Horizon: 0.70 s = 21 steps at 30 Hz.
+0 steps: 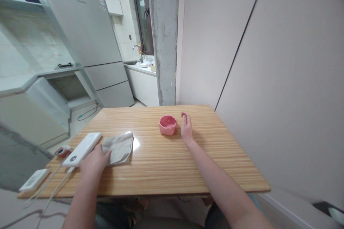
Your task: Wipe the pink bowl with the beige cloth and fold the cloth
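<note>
My left hand [94, 160] is at the left edge of a folded grey cloth [118, 148]. Its thumb and forefinger are apart at the cloth's edge; the other fingers are mostly hidden. Just left of this hand lies a long white device like a power bank [84, 146], with a white cable plugged into its near end. A pink angular bowl [168, 126] stands upright farther back on the table. Beside it on the right is my right hand [186, 128], raised on edge with loosely bent fingers, holding nothing. A small gap separates it from the bowl.
The wood-grain table [161, 171] has a small white box [34, 179] at its left corner and a red-brown roll-like object [63, 151] behind the white device. A pale wall [268, 78] runs along the right. Beyond the table stand a concrete pillar [165, 39] and a fridge [77, 21].
</note>
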{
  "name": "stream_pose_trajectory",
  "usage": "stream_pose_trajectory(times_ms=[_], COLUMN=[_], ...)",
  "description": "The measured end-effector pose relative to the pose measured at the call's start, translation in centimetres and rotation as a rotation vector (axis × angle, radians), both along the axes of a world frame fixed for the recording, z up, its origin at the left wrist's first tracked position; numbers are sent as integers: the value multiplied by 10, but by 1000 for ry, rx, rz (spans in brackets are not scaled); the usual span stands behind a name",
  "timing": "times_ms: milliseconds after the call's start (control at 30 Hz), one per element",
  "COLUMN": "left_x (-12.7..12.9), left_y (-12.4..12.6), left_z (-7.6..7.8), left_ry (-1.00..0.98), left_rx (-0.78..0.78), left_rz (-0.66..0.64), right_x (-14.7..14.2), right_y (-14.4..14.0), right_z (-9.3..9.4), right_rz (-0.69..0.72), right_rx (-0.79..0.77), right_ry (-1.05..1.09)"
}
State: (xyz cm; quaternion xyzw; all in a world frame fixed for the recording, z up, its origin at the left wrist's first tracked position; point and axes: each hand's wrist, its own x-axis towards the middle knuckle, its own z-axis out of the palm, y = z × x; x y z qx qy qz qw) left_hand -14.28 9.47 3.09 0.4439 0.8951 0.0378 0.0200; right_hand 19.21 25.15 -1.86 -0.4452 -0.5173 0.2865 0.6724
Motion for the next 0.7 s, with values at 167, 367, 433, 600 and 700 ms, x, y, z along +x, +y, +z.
stream_pose_trajectory(times_ms=[167,367,433,600,700], left_x=[52,144,163,181,179], left_y=[31,83,102,137,145], left_z=[34,80,85,60,20], left_ry=[-177,-492,-610,-984,-1000], left_rx=[201,443,514,823,883], left_rz=[-253,-929,-960,-705,-492], right_x=[-4,-3,2,13,19], right_y=[-4,-18,-20,-6,7], right_z=[8,32,37,36,33], right_rz=[180,597,677,475,168], right_rx=[71,-50,-150,-351,-310], right_ry=[-60,-15,2,283,477])
